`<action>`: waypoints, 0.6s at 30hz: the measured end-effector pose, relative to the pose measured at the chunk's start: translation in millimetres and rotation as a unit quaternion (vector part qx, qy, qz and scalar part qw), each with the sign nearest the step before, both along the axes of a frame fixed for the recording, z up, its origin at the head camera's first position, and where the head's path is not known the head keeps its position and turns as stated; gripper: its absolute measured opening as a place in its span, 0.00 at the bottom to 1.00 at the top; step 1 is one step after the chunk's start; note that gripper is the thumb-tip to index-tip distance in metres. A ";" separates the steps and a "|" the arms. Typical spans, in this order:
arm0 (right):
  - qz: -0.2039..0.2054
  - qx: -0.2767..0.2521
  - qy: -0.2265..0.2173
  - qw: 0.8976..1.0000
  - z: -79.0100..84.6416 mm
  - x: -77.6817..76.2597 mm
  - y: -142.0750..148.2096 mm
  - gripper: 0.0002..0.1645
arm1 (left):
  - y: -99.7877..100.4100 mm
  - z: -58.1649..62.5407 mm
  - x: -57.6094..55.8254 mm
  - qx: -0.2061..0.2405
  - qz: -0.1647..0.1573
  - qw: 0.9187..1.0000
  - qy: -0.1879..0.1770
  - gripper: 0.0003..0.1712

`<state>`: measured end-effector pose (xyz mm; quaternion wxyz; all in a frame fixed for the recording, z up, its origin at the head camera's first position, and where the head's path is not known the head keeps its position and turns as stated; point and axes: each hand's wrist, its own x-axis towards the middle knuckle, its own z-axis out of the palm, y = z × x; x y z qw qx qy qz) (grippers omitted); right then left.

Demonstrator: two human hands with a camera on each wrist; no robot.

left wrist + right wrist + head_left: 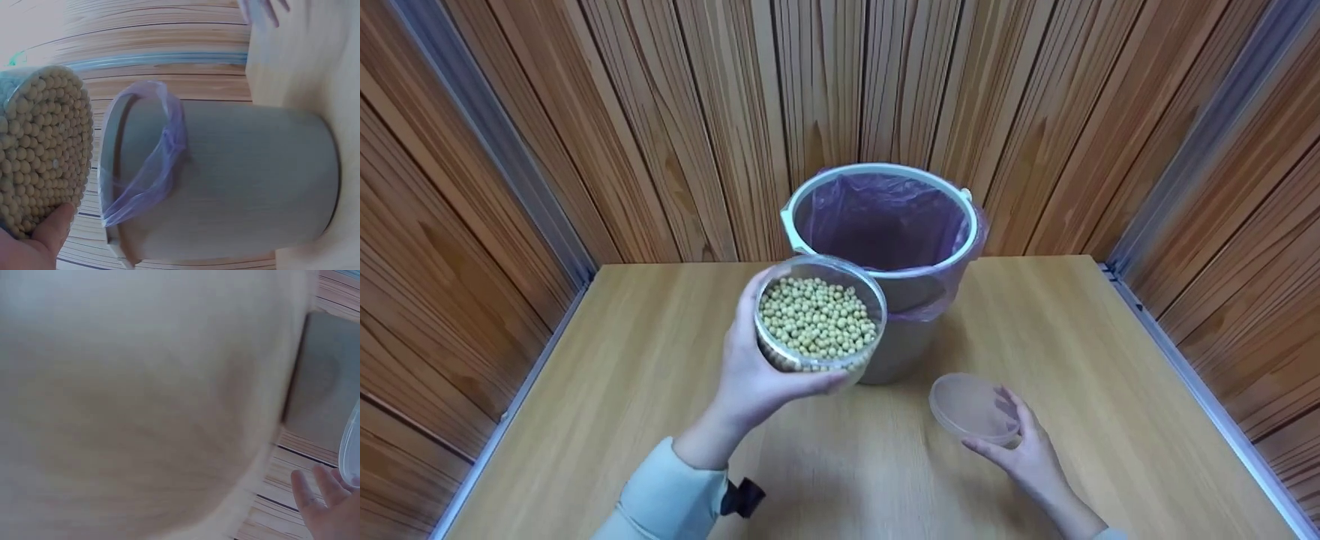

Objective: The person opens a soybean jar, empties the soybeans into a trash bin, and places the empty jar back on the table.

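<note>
My left hand (751,384) grips a clear round jar (819,268) nearly full of pale dried beans (817,319). The jar has no lid on and tilts toward me, just in front of the bin's rim. In the left wrist view, the beans (48,146) show through the jar, with the thumb against it. Lower right in the head view, my right hand (1033,456) pinches a translucent round lid (969,409) by its edge. In the right wrist view only part of the lid (351,450) shows, beside the fingers (306,492).
Behind the jar a grey bin (900,356) stands on the wooden table (660,337). A purple bag (937,206) lines it and folds over its pale blue rim (885,169). Wood-plank walls (705,112) with metal edge strips enclose the table at the back and both sides.
</note>
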<state>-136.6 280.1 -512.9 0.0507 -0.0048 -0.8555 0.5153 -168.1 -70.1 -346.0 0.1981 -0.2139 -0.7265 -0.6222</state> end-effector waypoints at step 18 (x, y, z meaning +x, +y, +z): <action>0.004 0.159 -0.099 0.982 -19.5 -6.0 13.9 0.70 | -0.9 27.0 -27.8 -0.015 0.025 0.999 0.026 0.70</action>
